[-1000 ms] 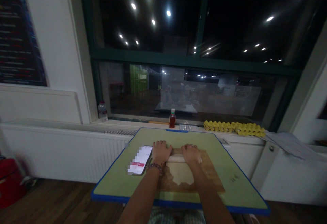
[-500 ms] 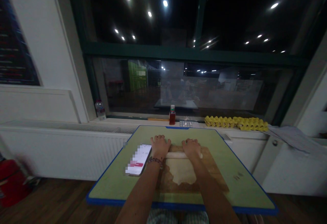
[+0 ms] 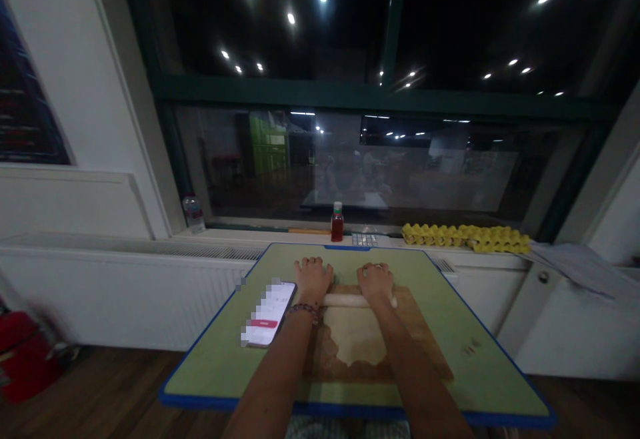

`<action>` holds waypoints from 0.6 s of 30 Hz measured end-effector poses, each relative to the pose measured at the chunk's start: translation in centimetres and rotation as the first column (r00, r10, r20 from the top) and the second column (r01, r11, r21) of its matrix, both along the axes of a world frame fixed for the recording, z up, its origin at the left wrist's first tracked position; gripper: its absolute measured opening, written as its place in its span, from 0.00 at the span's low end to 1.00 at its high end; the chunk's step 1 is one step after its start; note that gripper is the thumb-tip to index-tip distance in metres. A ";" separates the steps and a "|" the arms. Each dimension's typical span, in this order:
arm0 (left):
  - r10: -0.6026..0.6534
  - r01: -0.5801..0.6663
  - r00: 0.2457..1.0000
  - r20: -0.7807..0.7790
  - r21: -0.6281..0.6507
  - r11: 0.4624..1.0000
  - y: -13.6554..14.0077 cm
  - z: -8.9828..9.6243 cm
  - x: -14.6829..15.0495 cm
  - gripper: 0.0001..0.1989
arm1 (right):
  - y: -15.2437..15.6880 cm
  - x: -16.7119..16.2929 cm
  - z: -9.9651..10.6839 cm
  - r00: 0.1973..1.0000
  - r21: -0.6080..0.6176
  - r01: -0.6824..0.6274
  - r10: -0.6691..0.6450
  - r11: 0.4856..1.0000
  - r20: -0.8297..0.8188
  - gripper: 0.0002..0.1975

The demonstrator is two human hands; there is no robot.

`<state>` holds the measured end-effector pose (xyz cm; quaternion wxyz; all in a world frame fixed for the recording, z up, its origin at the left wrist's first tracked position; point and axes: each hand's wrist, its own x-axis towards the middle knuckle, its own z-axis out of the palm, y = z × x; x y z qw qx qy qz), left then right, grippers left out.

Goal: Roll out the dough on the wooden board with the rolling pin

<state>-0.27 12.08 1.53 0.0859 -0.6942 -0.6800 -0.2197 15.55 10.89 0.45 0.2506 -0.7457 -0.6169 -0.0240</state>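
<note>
A pale rolling pin [image 3: 346,300] lies crosswise on a sheet of dough [image 3: 356,337], which is flattened on a brown wooden board [image 3: 425,345]. My left hand [image 3: 313,281] rests over the pin's left end, its fingers spread forward past it. Over the right part of the pin lies my right hand [image 3: 376,281], palm down, with the fingers reaching ahead and slightly bent. Neither hand wraps around the pin; the palms cover where they touch it. The dough's near edge is ragged.
The board lies on a green table [image 3: 215,372] with a blue rim. Left of my arm is a phone [image 3: 270,315] with a lit screen. A bottle of red liquid [image 3: 337,223], a clear bottle [image 3: 193,213] and yellow egg trays [image 3: 465,237] stand along the windowsill.
The view has shifted slightly. Both hands and the rolling pin appear a little farther forward, over nearly the same part of the dough. Nothing was taken up or let go.
</note>
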 end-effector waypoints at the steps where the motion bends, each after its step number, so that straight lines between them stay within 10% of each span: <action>1: -0.001 0.001 1.000 -0.002 0.005 1.000 0.1 0.0 0.0 0.20 | 0.0 0.0 0.0 1.000 0.007 -0.001 0.001 1.000 -0.001 0.19; 18: -0.045 0.046 0.999 0.022 -0.045 0.998 -0.8 -0.1 -0.1 0.18 | -0.2 0.0 -0.1 1.000 0.001 0.010 -0.010 1.000 -0.007 0.18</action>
